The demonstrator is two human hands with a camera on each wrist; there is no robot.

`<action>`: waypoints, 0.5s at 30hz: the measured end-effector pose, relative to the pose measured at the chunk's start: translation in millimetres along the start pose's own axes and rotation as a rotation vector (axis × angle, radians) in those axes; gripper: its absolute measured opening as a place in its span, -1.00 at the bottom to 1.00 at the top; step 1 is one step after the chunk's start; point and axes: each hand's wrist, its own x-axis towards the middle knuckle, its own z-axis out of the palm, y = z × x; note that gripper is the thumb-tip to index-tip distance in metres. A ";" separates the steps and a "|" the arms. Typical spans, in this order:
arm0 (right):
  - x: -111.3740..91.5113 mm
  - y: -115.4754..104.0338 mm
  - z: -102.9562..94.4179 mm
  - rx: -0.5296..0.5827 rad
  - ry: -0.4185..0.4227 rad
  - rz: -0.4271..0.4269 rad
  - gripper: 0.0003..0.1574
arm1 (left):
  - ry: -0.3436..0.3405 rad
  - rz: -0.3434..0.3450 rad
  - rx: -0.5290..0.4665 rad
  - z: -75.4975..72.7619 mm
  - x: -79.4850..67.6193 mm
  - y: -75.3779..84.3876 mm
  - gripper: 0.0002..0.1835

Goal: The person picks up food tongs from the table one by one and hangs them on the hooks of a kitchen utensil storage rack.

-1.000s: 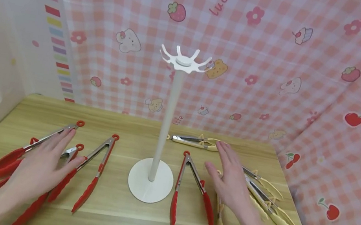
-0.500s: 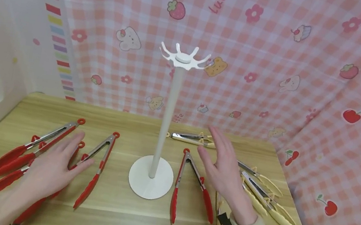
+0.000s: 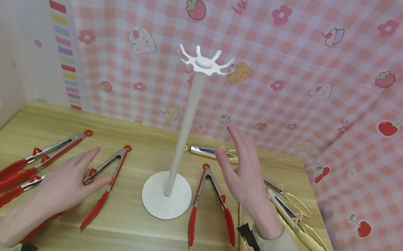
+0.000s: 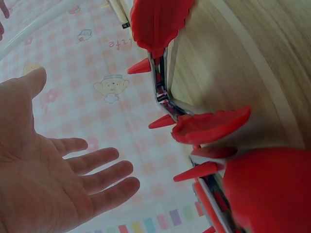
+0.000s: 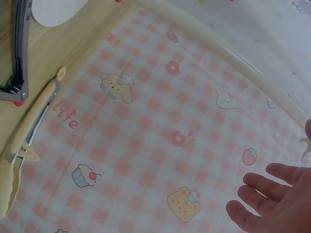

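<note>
In the head view, holds the left hand [image 3: 65,182] over red tongs [image 3: 11,185] on the left of the counter [image 3: 149,245], with the back of the hand uppermost, fingers extended and thumb spread toward the white stand [image 3: 187,123]; clearly released. Holds the right hand [image 3: 245,184] likewise released to the right of the stand, with fingers pointing toward the checked cloth [image 3: 163,17], thumb apart, and forearm slanting in from the lower right amid cream tongs [image 3: 307,236]. Shows another red pair [image 3: 228,225], splayed, between the stand's base and that hand's wrist. In the left wrist view, shows the left palm with fingers fanned, apart from the red tongs at right. In the right wrist view, shows only the right hand's loosely extended fingers at lower right, well apart from a cream pair [image 5: 34,116] along the left edge.
</note>
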 end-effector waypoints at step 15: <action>24.6 -11.1 -8.1 0.079 0.146 -0.126 -0.29 | -0.028 -0.018 0.011 18.5 7.8 -2.9 0.06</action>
